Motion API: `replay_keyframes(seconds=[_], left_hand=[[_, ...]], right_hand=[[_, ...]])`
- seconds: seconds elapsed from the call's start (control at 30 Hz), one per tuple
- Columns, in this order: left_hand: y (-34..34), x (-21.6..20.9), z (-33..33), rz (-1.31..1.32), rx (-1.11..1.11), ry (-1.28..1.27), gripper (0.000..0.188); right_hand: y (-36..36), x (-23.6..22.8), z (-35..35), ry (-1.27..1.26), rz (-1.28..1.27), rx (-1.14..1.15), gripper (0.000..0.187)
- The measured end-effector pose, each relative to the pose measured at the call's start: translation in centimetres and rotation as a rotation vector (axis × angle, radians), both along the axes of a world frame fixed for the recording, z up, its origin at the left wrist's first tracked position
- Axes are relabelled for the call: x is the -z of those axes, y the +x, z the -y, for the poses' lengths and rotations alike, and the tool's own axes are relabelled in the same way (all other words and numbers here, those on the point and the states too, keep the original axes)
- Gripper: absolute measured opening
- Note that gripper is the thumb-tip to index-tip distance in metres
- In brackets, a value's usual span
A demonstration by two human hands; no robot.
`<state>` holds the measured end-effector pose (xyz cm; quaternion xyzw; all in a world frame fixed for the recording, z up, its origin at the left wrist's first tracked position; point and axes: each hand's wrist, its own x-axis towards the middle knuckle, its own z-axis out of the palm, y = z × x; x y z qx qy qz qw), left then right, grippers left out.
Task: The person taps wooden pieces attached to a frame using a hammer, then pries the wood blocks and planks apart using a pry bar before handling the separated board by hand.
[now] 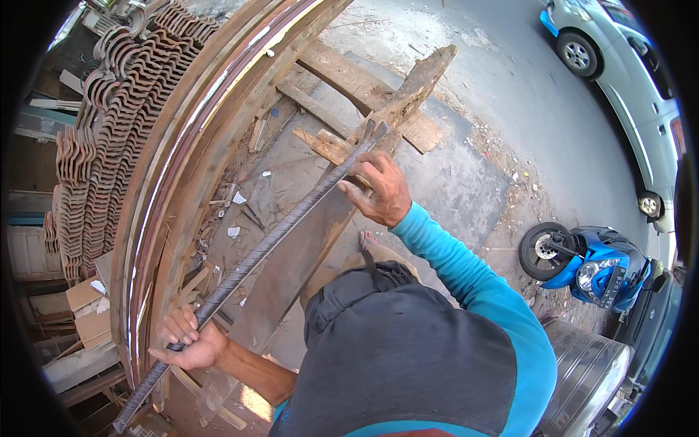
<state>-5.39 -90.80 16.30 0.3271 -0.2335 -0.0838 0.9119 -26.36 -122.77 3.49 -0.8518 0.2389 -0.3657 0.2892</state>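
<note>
A long, dark crowbar [266, 244] of ribbed steel slants from lower left to upper right, with a forked claw at its upper end. My left hand [195, 341] is wrapped round its lower part. Close below the claw, my right hand [382, 191] has its fingers curled against the bar; part of that grip is hard to make out. The claw lies over a rough, weathered timber [409, 87] with a split wooden piece [324, 144] beside it. Under the bar runs a wide wooden plank [302, 244].
Long boards [156, 240] stand on edge at my left, beyond them stacked clay roof tiles [120, 153]. At right are a blue motorbike [601, 268], a ribbed metal tank [586, 371] and a silver car [626, 95] on the road. Wood scraps and debris litter the ground.
</note>
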Motion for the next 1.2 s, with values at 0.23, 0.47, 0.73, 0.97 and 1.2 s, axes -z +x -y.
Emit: replay_keyframes(seconds=[0.23, 0.47, 0.73, 0.97, 1.2], left_hand=[[2.4, 1.1, 1.4, -0.094, 0.029, -0.021, 0.053], [2.9, 1.8, 6.9, -0.064, 0.121, -0.025, 0.056], [1.8, -1.6, 16.0, -0.005, 0.208, -0.022, 0.057], [-2.0, -5.2, 25.7, 0.047, 0.251, -0.009, 0.056], [-5.1, -7.5, 34.6, 0.044, 0.309, 0.111, 0.053]], right_hand=[[-4.4, 6.4, 1.4, 0.099, -0.399, 0.132, 0.052], [-3.8, 7.2, 2.0, 0.141, -0.352, 0.160, 0.062], [-5.4, 3.8, 9.6, 0.023, -0.121, 0.217, 0.068], [-2.8, 2.3, 19.7, -0.215, -0.148, -0.122, 0.065], [-0.5, 5.8, 27.9, -0.041, -0.219, -0.181, 0.039]])
